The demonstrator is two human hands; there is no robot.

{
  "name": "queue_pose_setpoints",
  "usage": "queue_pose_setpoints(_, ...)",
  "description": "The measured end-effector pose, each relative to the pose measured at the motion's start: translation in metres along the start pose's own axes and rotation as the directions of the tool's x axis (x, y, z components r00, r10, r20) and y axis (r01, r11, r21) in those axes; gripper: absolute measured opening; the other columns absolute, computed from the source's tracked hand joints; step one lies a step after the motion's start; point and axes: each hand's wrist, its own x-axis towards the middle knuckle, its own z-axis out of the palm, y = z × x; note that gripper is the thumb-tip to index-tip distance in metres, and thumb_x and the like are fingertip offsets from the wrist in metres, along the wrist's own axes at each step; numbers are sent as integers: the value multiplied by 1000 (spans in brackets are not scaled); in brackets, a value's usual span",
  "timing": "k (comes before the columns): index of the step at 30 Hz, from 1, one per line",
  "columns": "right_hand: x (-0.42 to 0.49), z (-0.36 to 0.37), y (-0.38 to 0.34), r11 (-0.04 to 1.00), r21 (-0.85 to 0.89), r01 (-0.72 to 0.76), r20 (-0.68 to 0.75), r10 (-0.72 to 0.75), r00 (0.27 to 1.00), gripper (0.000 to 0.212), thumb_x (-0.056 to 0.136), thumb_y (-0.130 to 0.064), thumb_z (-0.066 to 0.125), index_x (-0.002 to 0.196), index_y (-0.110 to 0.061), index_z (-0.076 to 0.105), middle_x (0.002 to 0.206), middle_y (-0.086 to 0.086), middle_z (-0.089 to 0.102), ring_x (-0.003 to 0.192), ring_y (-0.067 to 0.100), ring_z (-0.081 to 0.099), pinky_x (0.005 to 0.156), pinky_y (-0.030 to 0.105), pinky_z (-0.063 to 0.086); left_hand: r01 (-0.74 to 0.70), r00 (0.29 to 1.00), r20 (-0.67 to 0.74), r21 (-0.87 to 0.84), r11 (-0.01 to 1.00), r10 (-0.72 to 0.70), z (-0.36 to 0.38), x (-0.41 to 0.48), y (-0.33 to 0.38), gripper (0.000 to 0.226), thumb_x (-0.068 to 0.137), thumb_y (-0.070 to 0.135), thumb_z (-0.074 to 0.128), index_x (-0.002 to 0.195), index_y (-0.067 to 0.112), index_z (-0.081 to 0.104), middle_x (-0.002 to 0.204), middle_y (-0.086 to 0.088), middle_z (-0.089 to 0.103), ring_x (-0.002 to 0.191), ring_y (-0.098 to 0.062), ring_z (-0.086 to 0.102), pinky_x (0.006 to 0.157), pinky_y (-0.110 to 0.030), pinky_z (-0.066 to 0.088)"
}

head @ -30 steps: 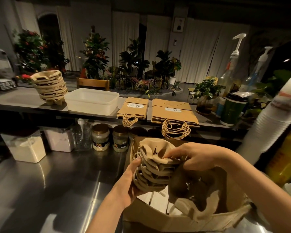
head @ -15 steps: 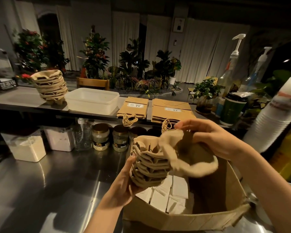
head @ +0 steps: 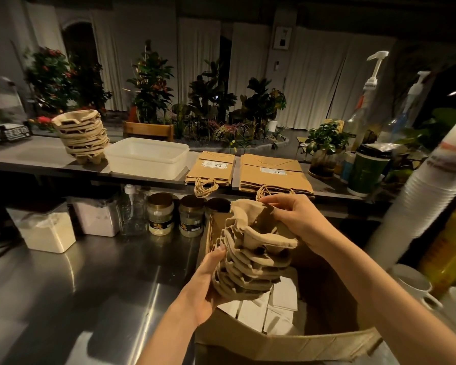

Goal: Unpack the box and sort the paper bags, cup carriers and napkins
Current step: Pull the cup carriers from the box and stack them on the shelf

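— Along the raised shelf, from the far left?
— Pile of cup carriers, just beside it a white tub, then two flat piles of paper bags with handles over the front edge.
— Down on the steel counter?
— Lidded jars at the back, then the box, open, with white napkins flat in its bottom.
— And the left hand?
— Grips the lower side of a stack of cup carriers, fingers curled round it, above the box.
— The right hand?
— Pinches the far rim of the topmost carrier, tilted, touching the stack.
— Further right?
— Tall column of white cups
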Motion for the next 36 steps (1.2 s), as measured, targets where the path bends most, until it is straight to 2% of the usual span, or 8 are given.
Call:
queue_pose_setpoints(4, 1, 6, 3, 983, -179, 48, -19, -52, 998, 31, 97, -11, 51, 119, -27, 66, 123, -1, 62, 94, 5, 59, 61, 10, 46, -3, 1000, -1, -5, 1000, 3, 5, 0, 0, 70, 65, 53, 65, 124, 16, 59, 109, -10, 73, 105, -30, 67, 92, -45, 54)
queue_pose_setpoints(10, -2, 19, 4, 949, -305, 83, 55, -69, 996, 39, 98, -9, 41, 132, -22, 56, 130, 0, 58, 103, 8, 51, 83, 16, 43, 23, 1000, -11, -38, 999, -24, 8, -2, 0, 76, 60, 55, 68, 124, 14, 61, 106, -12, 74, 102, -32, 69, 96, -48, 52)
queue_pose_setpoints(13, -1, 15, 5, 997, -22, -67, 119, 69, 990, 42, 98, -16, 46, 139, -25, 47, 138, -2, 51, 119, 15, 50, 96, 29, 44, 33, 999, 22, -107, 994, -31, 7, -4, 2, 71, 68, 53, 65, 127, 14, 60, 112, -15, 71, 106, -35, 67, 93, -48, 53)
queue_pose_setpoints(15, -5, 7, 8, 937, 284, -205, 172, 160, 972, 38, 95, -27, 52, 133, -27, 51, 130, 3, 59, 114, 21, 57, 93, 37, 49, 28, 997, 74, -183, 983, -15, 6, -6, 9, 64, 78, 53, 56, 128, 13, 60, 115, -18, 70, 103, -35, 67, 81, -45, 56)
queue_pose_setpoints(17, -12, 3, 12, 864, 400, -304, 306, 187, 934, 37, 91, -46, 53, 119, -24, 62, 113, 8, 68, 106, 27, 64, 93, 46, 51, 21, 995, 104, -247, 969, 5, 4, -7, 18, 65, 79, 55, 51, 125, 11, 61, 115, -20, 69, 99, -36, 68, 74, -43, 57)
queue_pose_setpoints(23, -8, 16, 11, 790, 470, -395, 440, 178, 880, 72, 73, -72, 48, 116, -17, 63, 116, 17, 66, 113, 37, 60, 95, 50, 49, 17, 990, 141, -201, 979, 12, 0, -14, 44, 71, 80, 62, 48, 130, 12, 60, 125, -21, 64, 113, -39, 61, 95, -52, 48)
queue_pose_setpoints(33, 34, 80, -35, 812, 446, -377, 458, 155, 875, 78, 65, -70, 57, 121, -16, 58, 115, 18, 67, 111, 40, 59, 99, 58, 41, -153, 987, -25, 92, 984, 156, -52, -36, 119, 60, 90, 72, 26, 102, 36, 73, 113, -6, 72, 113, -33, 62, 107, -56, 36)
queue_pose_setpoints(36, 55, 106, -69, 822, 442, -359, 462, 134, 877, 71, 66, -68, 54, 114, -17, 62, 119, 22, 63, 115, 41, 56, 99, 53, 41, -205, 978, -13, 133, 970, 208, -80, -35, 152, 65, 79, 77, 35, 116, 34, 67, 116, -4, 71, 114, -31, 62, 105, -56, 39)
